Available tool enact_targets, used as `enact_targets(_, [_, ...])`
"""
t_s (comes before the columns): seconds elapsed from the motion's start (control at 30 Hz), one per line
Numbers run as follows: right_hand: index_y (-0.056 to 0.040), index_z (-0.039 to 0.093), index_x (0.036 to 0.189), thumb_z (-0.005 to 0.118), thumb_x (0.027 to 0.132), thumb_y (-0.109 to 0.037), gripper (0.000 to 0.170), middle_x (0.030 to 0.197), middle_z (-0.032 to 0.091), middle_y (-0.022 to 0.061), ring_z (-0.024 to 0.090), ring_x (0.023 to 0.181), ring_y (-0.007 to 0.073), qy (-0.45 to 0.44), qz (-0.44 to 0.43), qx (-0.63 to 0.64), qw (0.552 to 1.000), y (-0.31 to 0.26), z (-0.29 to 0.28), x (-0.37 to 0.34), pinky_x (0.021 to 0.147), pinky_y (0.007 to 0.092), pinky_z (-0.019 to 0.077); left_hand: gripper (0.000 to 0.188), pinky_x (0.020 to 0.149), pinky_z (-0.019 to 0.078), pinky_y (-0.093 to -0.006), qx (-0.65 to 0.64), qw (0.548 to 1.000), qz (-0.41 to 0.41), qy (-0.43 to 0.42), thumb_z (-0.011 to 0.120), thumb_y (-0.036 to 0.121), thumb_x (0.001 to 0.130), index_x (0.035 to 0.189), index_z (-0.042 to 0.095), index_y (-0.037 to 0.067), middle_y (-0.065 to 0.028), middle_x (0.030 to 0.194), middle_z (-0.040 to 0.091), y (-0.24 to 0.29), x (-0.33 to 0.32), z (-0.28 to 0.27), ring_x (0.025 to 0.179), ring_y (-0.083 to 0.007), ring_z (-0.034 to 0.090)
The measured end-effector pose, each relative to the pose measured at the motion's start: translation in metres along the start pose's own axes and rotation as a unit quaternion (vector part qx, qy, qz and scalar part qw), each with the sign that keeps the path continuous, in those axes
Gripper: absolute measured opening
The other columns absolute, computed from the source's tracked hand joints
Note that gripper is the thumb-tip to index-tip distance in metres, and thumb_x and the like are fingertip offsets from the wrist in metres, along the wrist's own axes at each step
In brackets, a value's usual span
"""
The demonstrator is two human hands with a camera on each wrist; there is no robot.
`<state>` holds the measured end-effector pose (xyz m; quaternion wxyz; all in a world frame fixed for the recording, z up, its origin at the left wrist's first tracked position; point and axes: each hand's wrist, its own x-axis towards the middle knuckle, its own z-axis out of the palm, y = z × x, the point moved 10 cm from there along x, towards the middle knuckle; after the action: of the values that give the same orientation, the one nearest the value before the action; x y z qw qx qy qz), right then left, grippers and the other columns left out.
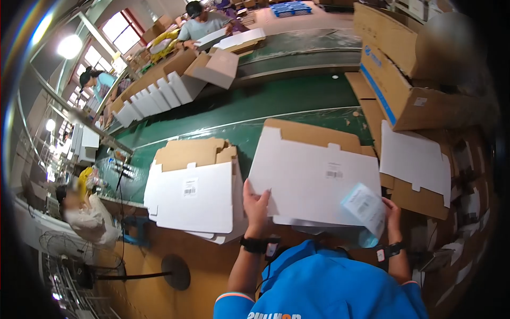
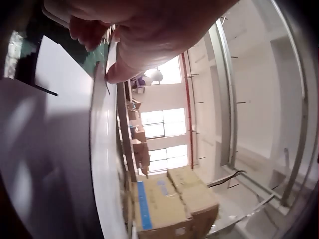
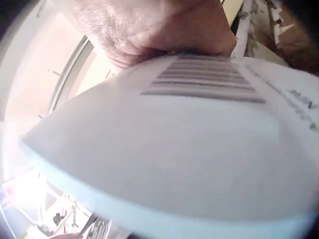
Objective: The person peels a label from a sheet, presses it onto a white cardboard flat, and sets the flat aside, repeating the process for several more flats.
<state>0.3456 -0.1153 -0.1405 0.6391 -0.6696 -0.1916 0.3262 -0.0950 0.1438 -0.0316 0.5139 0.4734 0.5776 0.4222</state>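
Observation:
A flat white carton (image 1: 303,175) with a brown flap and a barcode sticker lies in front of me, over other flat cartons. My left hand (image 1: 256,207) grips its left edge, thumb over the white face; in the left wrist view that thumb (image 2: 119,72) lies along the edge. At the right edge, my right hand (image 1: 392,217) holds a strip of barcode labels (image 1: 365,208) with pale blue backing, which droops over the carton's lower right corner. Close up in the right wrist view, the label strip (image 3: 174,139) hides most of the fingers.
Left of the carton is a stack of flat white cartons (image 1: 196,196) with a barcode sticker. A green conveyor belt (image 1: 265,98) runs behind, carrying a row of white cartons (image 1: 159,95). Large brown boxes (image 1: 398,80) stand at right. Other people work beyond the belt and at left.

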Motion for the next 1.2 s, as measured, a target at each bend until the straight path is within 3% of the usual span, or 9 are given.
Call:
enact_targets(0.2, [0.0007,0.061,0.097,0.059,0.089,-0.018,0.021,0.078,0.064,0.0036,0.058,0.067,0.0089,-0.130,0.115,0.090,0.981,-0.070,0.114,-0.085,0.061,0.0223,0.0481,0.067,0.084,0.0515,-0.0343,-0.308,0.945,0.104,-0.025,0.058,-0.007,0.080,0.138,0.029,0.010,-0.0142,0.123,0.051,0.045,0.034,-0.120,0.104,-0.0215,0.056])
enact_targets(0.5, [0.0007,0.064,0.091,0.060,0.089,-0.027,0.028,0.073,0.059,0.0001,0.049,0.067,0.0054,-0.197,0.035,-0.055,0.978,-0.085,0.217,-0.114,0.062,0.0204,0.0404,0.072,0.089,0.0484,-0.0377,-0.207,0.963,0.161,0.070,0.054,-0.007,0.082,0.142,0.025,0.019,-0.0135,0.131,0.045,0.059,0.075,-0.401,0.109,-0.0234,0.054])
enact_targets(0.63, [-0.0003,0.066,0.088,0.060,0.088,-0.022,0.023,0.076,0.062,0.0008,0.052,0.071,0.0061,-0.136,0.013,-0.091,0.986,-0.062,0.210,-0.116,0.064,0.0210,0.0423,0.059,0.076,0.0497,-0.0331,-0.060,0.984,-0.022,0.169,0.049,-0.004,0.081,0.137,0.038,0.011,-0.0097,0.109,0.058,-0.036,0.116,-0.479,0.087,-0.0204,0.058])
enact_targets(0.7, [-0.0005,0.065,0.087,0.062,0.088,-0.021,0.021,0.075,0.062,0.0005,0.054,0.072,0.0054,-0.085,-0.012,-0.070,0.994,-0.060,0.202,-0.118,0.064,0.0201,0.0428,0.027,0.057,0.0462,-0.0308,0.437,0.853,0.008,0.285,0.052,0.004,0.082,0.108,0.060,0.002,-0.0036,0.085,0.061,-0.049,0.157,-0.569,0.064,-0.0168,0.056])
enact_targets(0.73, [0.0001,0.064,0.087,0.062,0.088,-0.020,0.021,0.076,0.062,0.0006,0.054,0.071,0.0052,-0.064,-0.035,-0.059,0.996,-0.077,0.203,-0.123,0.064,0.0198,0.0428,0.020,0.054,0.0429,-0.0295,0.470,0.758,0.170,0.418,0.051,0.009,0.086,0.102,0.060,0.003,-0.0035,0.078,0.060,0.012,0.124,-0.536,0.062,-0.0140,0.054])
enact_targets(0.8, [-0.0006,0.063,0.089,0.061,0.089,-0.020,0.020,0.077,0.061,-0.0006,0.053,0.071,0.0047,-0.031,-0.052,-0.047,0.997,-0.085,0.195,-0.125,0.065,0.0195,0.0428,0.022,0.055,0.0440,-0.0301,0.157,0.957,0.141,0.199,0.050,0.019,0.090,0.099,0.061,0.003,-0.0056,0.076,0.060,0.052,0.099,-0.395,0.065,-0.0148,0.057])
enact_targets(0.87, [-0.0013,0.063,0.089,0.061,0.090,-0.020,0.019,0.077,0.060,-0.0015,0.052,0.071,0.0042,-0.001,-0.093,0.020,0.996,-0.095,0.191,-0.126,0.066,0.0190,0.0426,0.033,0.060,0.0460,-0.0294,0.082,0.992,-0.028,-0.092,0.046,0.031,0.093,0.101,0.060,0.002,-0.0074,0.081,0.062,0.034,0.059,-0.234,0.073,-0.0159,0.060])
enact_targets(1.0, [-0.0020,0.062,0.090,0.060,0.090,-0.019,0.017,0.077,0.060,-0.0024,0.051,0.071,0.0035,0.057,-0.130,0.013,0.990,-0.119,0.172,-0.130,0.066,0.0180,0.0419,0.059,0.087,0.0445,-0.0364,-0.038,0.783,-0.261,-0.563,0.034,0.049,0.095,0.124,0.049,-0.001,-0.0159,0.115,0.059,-0.034,-0.105,-0.014,0.102,-0.0238,0.058])
enact_targets(1.2, [-0.0033,0.061,0.091,0.060,0.090,-0.017,0.014,0.074,0.059,-0.0027,0.051,0.068,0.0042,0.088,-0.159,-0.033,0.983,-0.138,0.139,-0.139,0.064,0.0190,0.0426,0.040,0.095,0.0414,-0.0427,-0.205,0.727,-0.382,-0.532,0.046,0.028,0.095,0.123,0.047,0.000,-0.0131,0.119,0.056,-0.033,-0.151,0.113,0.110,-0.0256,0.054])
